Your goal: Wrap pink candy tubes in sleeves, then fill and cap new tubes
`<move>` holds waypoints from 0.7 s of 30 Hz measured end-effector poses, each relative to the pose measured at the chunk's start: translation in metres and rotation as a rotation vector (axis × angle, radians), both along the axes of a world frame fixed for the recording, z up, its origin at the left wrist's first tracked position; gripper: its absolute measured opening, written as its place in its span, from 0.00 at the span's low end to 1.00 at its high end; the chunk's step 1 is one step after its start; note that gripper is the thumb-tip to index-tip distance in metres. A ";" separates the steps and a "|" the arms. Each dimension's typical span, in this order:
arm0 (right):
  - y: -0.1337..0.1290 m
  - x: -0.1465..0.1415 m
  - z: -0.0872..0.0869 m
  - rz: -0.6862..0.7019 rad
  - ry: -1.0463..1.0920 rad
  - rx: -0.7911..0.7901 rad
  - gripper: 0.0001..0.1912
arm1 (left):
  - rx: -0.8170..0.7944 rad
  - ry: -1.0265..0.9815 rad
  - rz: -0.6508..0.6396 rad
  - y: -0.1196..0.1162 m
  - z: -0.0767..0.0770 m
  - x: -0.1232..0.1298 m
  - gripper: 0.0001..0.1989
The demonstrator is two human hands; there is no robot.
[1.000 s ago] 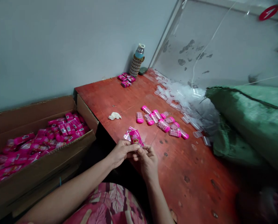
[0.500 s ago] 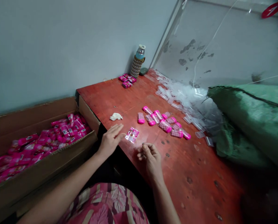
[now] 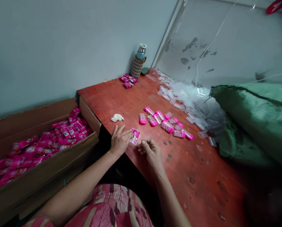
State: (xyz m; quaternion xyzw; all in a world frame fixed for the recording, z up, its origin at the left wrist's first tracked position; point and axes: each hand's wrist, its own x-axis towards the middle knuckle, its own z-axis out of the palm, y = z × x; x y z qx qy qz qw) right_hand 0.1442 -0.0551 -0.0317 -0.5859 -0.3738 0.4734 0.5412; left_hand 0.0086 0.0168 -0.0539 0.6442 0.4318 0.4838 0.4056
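A flat pink printed wrapper (image 3: 135, 136) with a glossy clear part lies near the table's front edge. My left hand (image 3: 120, 141) is palm down with its fingers stretched out, the fingertips at the wrapper's left edge. Just right of the wrapper, my right hand (image 3: 151, 153) has its fingers curled and the thumb against them; whatever it may hold is hidden. Beyond my hands lie several clear, pink-capped containers (image 3: 167, 127) filled with small pink beads. A crumpled white scrap (image 3: 117, 117) sits beyond my left hand.
A cardboard box (image 3: 90, 118) at left holds many pink packs (image 3: 67, 130). Loose clear plastic pieces (image 3: 188, 101) are heaped along the back right of the red table (image 3: 103, 97), against a green sack (image 3: 254, 126). Pink packets (image 3: 128, 84) and a bottle (image 3: 138, 64) stand at the far corner.
My left hand has moved right, onto the wrapper's edge. One pack now shows higher at the back of the box's pile. My right hand stays almost in place.
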 end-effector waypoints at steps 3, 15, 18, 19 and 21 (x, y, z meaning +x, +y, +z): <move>0.002 0.000 0.001 0.000 -0.032 0.019 0.11 | -0.002 -0.016 -0.006 0.000 -0.001 0.001 0.11; 0.018 0.000 -0.012 -0.067 -0.096 0.039 0.13 | 0.261 0.283 0.036 0.002 -0.011 0.002 0.07; 0.024 -0.005 -0.013 -0.082 -0.145 0.070 0.14 | 0.415 0.453 0.059 0.004 -0.015 0.003 0.08; 0.025 -0.006 -0.013 -0.083 -0.161 0.079 0.14 | 0.463 0.497 0.067 0.004 -0.016 0.003 0.09; 0.024 -0.007 -0.013 -0.078 -0.172 0.084 0.14 | 0.527 0.553 0.073 0.004 -0.018 0.003 0.09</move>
